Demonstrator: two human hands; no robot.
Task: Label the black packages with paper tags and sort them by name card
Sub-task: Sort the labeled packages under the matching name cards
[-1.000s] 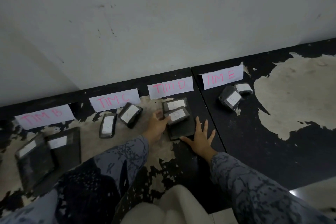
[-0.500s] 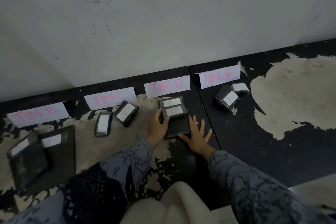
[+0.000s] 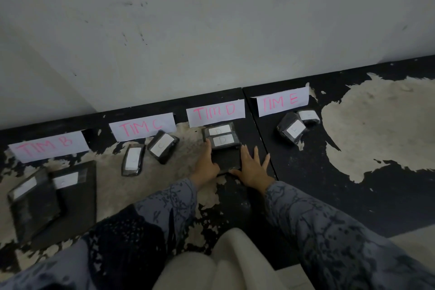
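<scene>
Squaring the D stack below the TIM D card (image 3: 215,112)
Left hand (image 3: 207,164) and right hand (image 3: 251,167), fingers straight, flank the black package (image 3: 227,160); likely light, slick-wrapped, best pushed by its edges

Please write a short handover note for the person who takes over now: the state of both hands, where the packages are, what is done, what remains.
Left hand open, fingers against the left edge of the D stack. Right hand open, flat at its right edge.
Tagged packages lie below each card: two at TIM B, two at TIM C, the stack at TIM D, two at TIM E.
Done: all visible packages tagged and sorted.
Left: square up the D stack, release.
</scene>
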